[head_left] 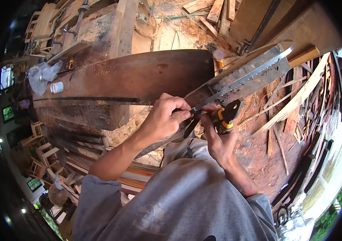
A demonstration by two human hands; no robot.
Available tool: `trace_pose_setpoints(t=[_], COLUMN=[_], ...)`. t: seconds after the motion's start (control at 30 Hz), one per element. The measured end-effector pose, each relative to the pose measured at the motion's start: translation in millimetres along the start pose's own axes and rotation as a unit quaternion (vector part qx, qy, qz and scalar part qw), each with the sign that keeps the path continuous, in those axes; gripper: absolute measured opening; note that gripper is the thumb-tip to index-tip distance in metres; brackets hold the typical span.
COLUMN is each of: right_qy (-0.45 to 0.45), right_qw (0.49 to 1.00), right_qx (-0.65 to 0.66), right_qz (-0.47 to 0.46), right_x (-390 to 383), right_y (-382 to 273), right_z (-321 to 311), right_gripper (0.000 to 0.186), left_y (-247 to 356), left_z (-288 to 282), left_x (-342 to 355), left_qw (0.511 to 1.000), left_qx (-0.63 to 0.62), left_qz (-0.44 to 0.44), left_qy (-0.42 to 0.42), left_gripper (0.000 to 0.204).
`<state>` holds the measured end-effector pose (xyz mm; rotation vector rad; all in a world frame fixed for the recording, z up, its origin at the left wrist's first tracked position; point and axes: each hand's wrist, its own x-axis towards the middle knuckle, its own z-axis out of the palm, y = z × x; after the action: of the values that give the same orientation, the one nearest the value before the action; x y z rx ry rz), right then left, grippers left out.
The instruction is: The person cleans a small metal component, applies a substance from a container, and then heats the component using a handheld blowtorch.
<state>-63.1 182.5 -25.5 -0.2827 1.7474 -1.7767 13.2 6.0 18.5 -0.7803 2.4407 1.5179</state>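
Note:
A toothed band saw blade (pixel 255 72) runs from my hands to the upper right, along a worn grey board (pixel 273 76), and bends round past its far end. My left hand (pixel 167 116) pinches the near end of the blade between thumb and fingers. Close beside it, my right hand (pixel 221 138) is closed around pliers (pixel 225 120) with black and yellow handles; their dark head points up and right. The right fingertips lie near the blade's end, and whether they touch it is hidden. A wide dark wooden board (pixel 146 74) lies beyond my left hand.
A long dark strip (pixel 86 99) lies along the board's near edge. A white roll-like item (pixel 57 87) and a clear plastic bag (pixel 42 76) rest at its left. Wood offcuts (pixel 215 14) lie beyond; long thin strips (pixel 299 96) pile up at the right.

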Motion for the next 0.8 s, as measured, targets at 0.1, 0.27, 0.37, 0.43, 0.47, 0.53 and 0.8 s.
trace_pose_setpoints(t=[0.1, 0.27, 0.37, 0.43, 0.47, 0.53, 0.8], right_qy=[0.006, -0.021, -0.002, -0.031, -0.026, 0.013, 0.033], right_qw=[0.999, 0.999, 0.998, 0.999, 0.999, 0.999, 0.999], right_qx=[0.046, 0.028, 0.065, -0.022, -0.021, 0.042, 0.039], right_qz=[-0.019, -0.016, -0.013, 0.022, 0.023, -0.006, 0.016], right_x=[3, 1, -6, -9, -10, -15, -23], right_y=[-7, -8, -4, -9, -6, 0, 4], right_z=[6, -3, -12, -21, -22, -24, -45], right_gripper=[0.023, 0.023, 0.022, 0.013, 0.013, 0.019, 0.016], left_y=[-1, -5, -3, 4, 6, 7, 7], left_z=[-3, -4, -8, -11, -11, -12, -17], left_x=[0, 1, 2, 3, 4, 7, 6], left_qw=[0.999, 0.999, 0.999, 0.999, 0.999, 0.999, 0.999], left_qx=[-0.015, -0.054, -0.031, -0.016, -0.002, 0.004, 0.022], left_qz=[-0.025, 0.002, 0.017, 0.005, -0.007, -0.005, -0.004], left_qy=[-0.015, 0.002, -0.016, -0.028, -0.037, -0.047, -0.027], left_gripper=[0.02, 0.024, 0.027, 0.027, 0.026, 0.026, 0.021])
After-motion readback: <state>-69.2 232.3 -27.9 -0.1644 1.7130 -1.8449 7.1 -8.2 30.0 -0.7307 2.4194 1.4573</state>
